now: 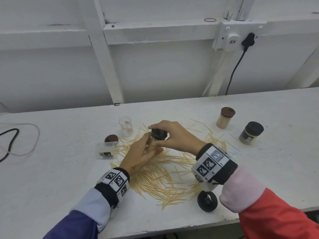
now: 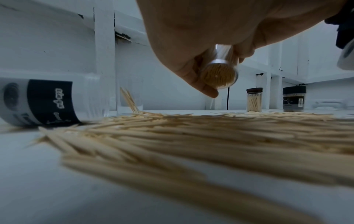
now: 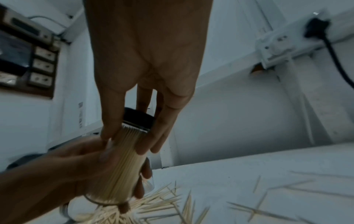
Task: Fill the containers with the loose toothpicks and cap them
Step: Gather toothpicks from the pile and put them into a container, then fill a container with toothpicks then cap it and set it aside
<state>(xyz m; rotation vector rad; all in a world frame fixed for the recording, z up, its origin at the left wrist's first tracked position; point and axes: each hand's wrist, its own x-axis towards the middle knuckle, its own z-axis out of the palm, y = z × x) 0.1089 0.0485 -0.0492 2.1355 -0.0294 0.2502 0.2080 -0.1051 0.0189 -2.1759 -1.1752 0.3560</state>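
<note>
left hand (image 1: 138, 156) wraps full clear container (image 3: 122, 165); right hand (image 1: 174, 135) fingertips pinch black cap (image 1: 159, 134) on it. left wrist view alone shows toothpick ends through container base.

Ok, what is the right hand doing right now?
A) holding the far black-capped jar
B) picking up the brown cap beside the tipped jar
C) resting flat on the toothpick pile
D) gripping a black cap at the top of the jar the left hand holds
D: the right hand grips the black cap atop the toothpick-filled jar held by the left hand.
</note>
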